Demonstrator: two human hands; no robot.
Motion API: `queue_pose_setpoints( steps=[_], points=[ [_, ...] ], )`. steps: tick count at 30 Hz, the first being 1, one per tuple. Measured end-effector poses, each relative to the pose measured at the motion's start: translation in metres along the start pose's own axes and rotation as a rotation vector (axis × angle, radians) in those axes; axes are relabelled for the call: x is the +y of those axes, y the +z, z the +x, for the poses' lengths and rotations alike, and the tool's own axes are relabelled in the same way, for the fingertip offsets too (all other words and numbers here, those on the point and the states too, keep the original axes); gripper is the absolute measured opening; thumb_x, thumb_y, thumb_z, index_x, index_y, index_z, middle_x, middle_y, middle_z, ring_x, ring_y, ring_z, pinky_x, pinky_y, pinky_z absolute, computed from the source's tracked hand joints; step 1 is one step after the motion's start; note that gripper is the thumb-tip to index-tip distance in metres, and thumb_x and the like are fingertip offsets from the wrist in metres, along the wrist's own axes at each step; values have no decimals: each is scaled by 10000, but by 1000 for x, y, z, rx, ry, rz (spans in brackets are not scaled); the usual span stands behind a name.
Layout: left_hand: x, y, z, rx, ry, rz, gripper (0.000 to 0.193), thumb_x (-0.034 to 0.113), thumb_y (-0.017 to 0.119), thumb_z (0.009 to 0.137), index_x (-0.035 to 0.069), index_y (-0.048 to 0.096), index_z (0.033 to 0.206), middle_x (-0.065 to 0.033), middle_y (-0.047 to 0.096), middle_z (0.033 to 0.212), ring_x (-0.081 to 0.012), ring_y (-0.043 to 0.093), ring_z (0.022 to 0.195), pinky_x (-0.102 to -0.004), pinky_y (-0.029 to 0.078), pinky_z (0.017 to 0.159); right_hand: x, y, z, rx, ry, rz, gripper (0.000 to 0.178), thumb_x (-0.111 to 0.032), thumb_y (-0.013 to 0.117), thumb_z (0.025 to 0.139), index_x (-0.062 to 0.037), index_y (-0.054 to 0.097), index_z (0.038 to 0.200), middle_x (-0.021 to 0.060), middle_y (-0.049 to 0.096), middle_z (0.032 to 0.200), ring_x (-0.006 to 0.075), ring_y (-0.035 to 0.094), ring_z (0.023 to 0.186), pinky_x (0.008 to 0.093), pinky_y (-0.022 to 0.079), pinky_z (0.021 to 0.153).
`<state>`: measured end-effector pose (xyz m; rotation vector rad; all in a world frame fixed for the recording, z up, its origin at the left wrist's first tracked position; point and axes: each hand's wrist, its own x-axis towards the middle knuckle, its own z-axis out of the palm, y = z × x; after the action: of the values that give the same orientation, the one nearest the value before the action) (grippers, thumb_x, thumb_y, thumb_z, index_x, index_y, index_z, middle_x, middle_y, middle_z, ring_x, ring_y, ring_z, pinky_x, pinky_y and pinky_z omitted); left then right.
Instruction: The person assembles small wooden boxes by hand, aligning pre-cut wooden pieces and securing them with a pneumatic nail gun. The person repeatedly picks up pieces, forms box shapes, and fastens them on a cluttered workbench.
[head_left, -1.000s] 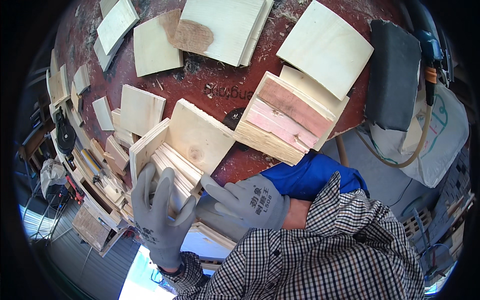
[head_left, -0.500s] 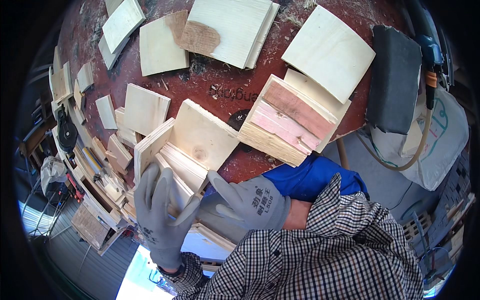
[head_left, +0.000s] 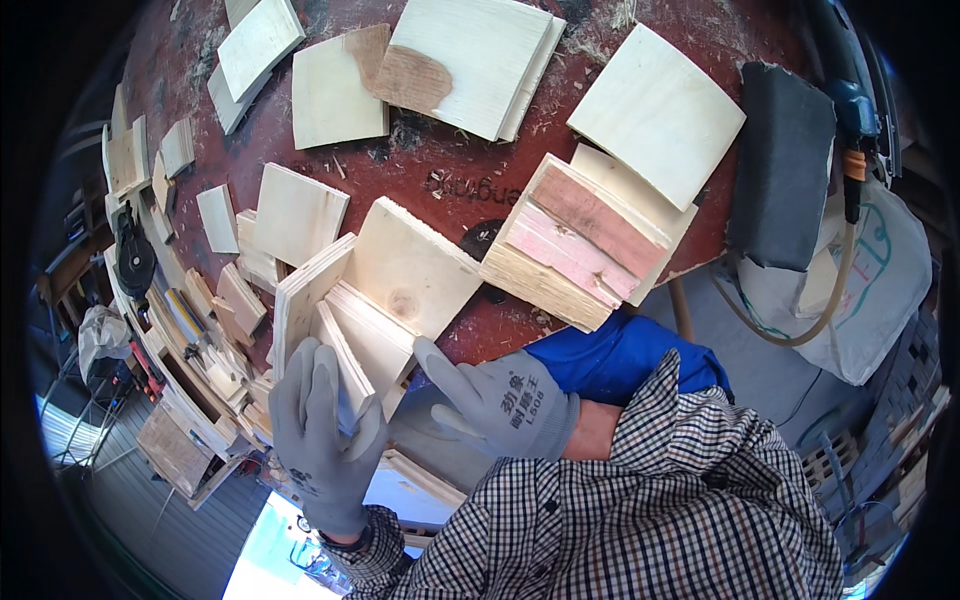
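My left hand (head_left: 325, 435), in a grey work glove, grips a thin plywood piece (head_left: 345, 365) between fingers and thumb. That piece leans, its upper end close to a stack of plywood pieces (head_left: 372, 325) standing on edge. Upright plywood pieces (head_left: 312, 290) flank the stack on the left, and a larger square plywood board (head_left: 412, 265) lies against it on the far side. My right hand (head_left: 500, 400), gloved alike, has its index finger stretched out against the stack's near right corner. Its other fingers are apart from it, partly in shadow.
A wood block (head_left: 580, 240) with pink and reddish strips sits to the right. Square boards (head_left: 655, 115) lie across the red tabletop (head_left: 400, 165). A dark padded block (head_left: 785, 165) and a power tool (head_left: 850, 110) with a hose are at the right edge. Wood offcuts (head_left: 235, 300) crowd the left.
The thin piece in my left hand has swung away from the stack, widening the gap at its near end. My right hand stays almost in place. The view has shifted slightly.
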<state>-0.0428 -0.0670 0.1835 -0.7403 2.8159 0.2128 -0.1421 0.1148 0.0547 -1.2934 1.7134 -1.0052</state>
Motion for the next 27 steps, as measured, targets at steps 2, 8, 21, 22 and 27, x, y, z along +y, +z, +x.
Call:
queue_pose_setpoints(
  steps=[2,8,21,22,27],
  points=[
    [-2,-7,-11,97,1,17,520,35,792,849,-28,671,1351,-227,677,1367,-384,647,1297,-489,575,1074,-1,0,0,30,-28,-18,784,-319,652,996,60,350,1612,101,713,891,220,671,670,363,532,602],
    [23,-34,-51,513,-86,75,413,-22,683,892,-80,680,1301,-245,692,1344,-412,680,1225,-505,600,1027,-7,-13,-5,51,6,283,835,-301,730,953,70,369,1608,92,734,1071,199,675,753,323,543,681],
    [96,55,-90,608,125,-33,446,247,805,809,106,711,1222,-120,619,1330,-349,585,1251,-481,498,996,-71,-106,-42,117,256,637,533,-212,690,1013,29,565,1472,117,740,1162,110,677,1028,278,553,905],
    [97,62,-90,643,116,-36,472,253,823,797,68,706,1215,-146,612,1345,-374,584,1260,-495,494,1013,-70,-107,-38,161,218,564,516,-203,690,1007,29,583,1455,118,746,1145,109,678,1023,279,554,902],
    [87,114,-97,881,-398,-123,1006,351,876,864,-8,318,1620,-257,366,1635,-453,367,1493,-578,348,1212,-42,-191,39,542,-23,315,330,-94,577,1025,39,636,1320,46,699,967,59,607,831,241,504,725]
  ],
)
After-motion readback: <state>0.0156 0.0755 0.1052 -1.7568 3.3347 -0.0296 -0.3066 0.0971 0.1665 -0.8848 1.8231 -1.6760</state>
